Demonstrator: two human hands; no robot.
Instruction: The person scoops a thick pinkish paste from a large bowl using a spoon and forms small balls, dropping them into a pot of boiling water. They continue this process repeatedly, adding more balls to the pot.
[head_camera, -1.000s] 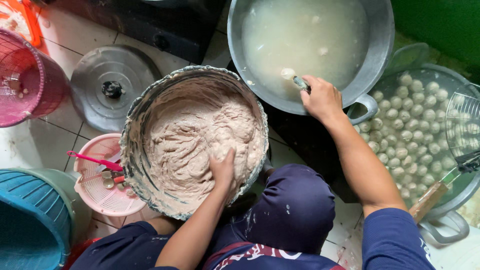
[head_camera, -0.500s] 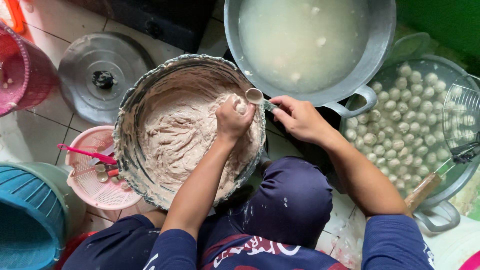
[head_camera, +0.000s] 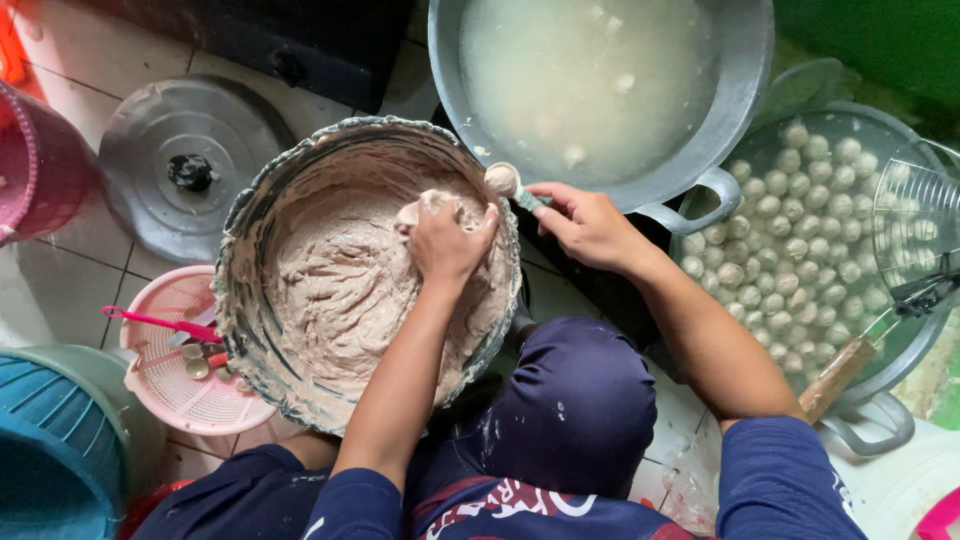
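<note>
Your left hand (head_camera: 445, 240) is clenched on paste at the bowl (head_camera: 240, 240) rim, mid-frame; your right hand (head_camera: 590, 225) pinches the spoon (head_camera: 503, 180). Scoop the ball cleanly, then tip it into the pot (head_camera: 740, 120) at upper right.

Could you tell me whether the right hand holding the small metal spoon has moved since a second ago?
Yes. The right hand with the small metal spoon has come back from over the large grey pot of cloudy water to the paste bowl's rim.
</note>
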